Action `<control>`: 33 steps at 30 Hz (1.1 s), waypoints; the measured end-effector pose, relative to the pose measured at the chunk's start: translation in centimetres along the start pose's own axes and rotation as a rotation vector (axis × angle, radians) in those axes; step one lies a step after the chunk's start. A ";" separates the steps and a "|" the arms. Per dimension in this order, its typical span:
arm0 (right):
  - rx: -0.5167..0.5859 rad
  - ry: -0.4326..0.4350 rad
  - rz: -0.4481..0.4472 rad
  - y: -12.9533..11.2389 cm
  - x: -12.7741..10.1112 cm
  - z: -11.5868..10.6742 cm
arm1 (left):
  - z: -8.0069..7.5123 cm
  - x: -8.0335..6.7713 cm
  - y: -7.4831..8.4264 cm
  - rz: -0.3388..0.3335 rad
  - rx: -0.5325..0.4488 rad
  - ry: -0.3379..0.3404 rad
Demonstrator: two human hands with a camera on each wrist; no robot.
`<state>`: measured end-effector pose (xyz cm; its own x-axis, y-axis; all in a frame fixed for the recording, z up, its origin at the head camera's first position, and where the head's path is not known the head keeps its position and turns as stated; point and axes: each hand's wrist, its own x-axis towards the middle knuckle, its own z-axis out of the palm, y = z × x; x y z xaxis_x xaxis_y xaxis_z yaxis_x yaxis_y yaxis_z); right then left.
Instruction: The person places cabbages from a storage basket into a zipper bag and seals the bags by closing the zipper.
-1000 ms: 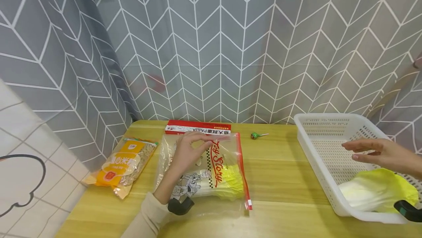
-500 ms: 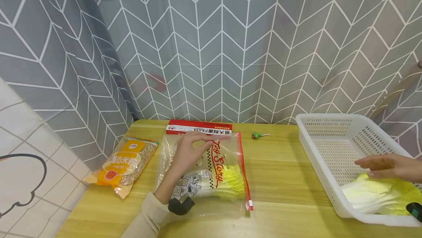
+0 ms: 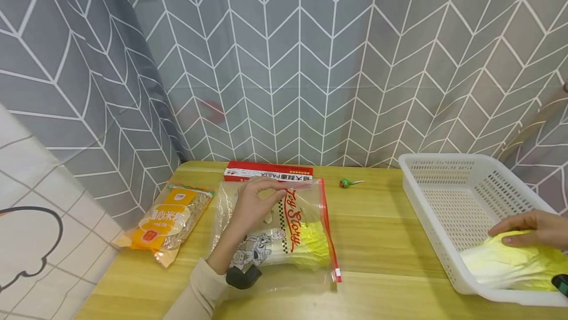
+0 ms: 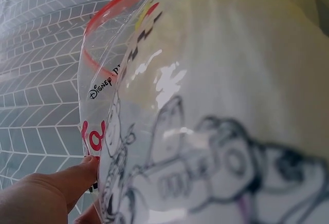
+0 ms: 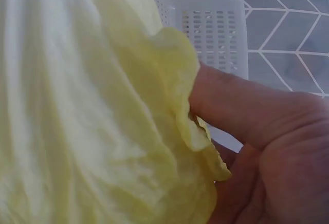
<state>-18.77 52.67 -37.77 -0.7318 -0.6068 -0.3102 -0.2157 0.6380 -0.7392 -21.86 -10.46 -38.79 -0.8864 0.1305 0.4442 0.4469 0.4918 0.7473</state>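
Note:
A clear zip bag [image 3: 301, 231] with a red seal strip and cartoon print lies on the wooden table [image 3: 377, 226], with pale cabbage leaves [image 3: 306, 251] inside it. My left hand [image 3: 255, 201] lies on the bag and pinches its far edge; the left wrist view shows the thumb [image 4: 61, 183] pressed against the plastic [image 4: 205, 106]. At the right stands a white slotted basket [image 3: 417, 196] holding a yellow-green cabbage [image 3: 501, 263]. My right hand [image 3: 532, 226] is curled over that cabbage. In the right wrist view the thumb [image 5: 236, 111] tucks under a leaf [image 5: 92, 121].
A red and white pasta box [image 3: 266, 171] lies behind the bag. An orange packet of grain [image 3: 170, 219] sits at the left. A small green lollipop [image 3: 348, 182] lies near the back. A grey patterned curtain [image 3: 310, 63] hangs close behind the table.
My right hand came down from above the basket onto the cabbage and closed its fingers round it. The left hand and the bag stayed in place.

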 end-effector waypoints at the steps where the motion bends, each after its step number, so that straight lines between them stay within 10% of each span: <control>1: 0.005 0.002 -0.035 0.1 0.0 0.0 | 0.0 0.0 0.0 -0.003 0.000 0.000; 9: -0.041 0.147 -0.072 -0.4 0.1 -0.3 | 0.0 0.0 0.1 -0.013 0.011 0.001; 19: -0.291 0.581 0.271 -3.5 2.2 -0.4 | -0.1 -0.1 0.0 -0.016 0.025 0.006; 33: -0.298 0.463 0.412 -2.5 2.7 -0.1 | 0.0 0.0 0.1 -0.018 0.029 -0.005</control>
<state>-20.27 49.48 -36.65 -0.9788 -0.0638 -0.1947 0.0196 0.9167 -0.3992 -21.77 -10.45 -38.71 -0.8947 0.1256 0.4286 0.4275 0.5187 0.7404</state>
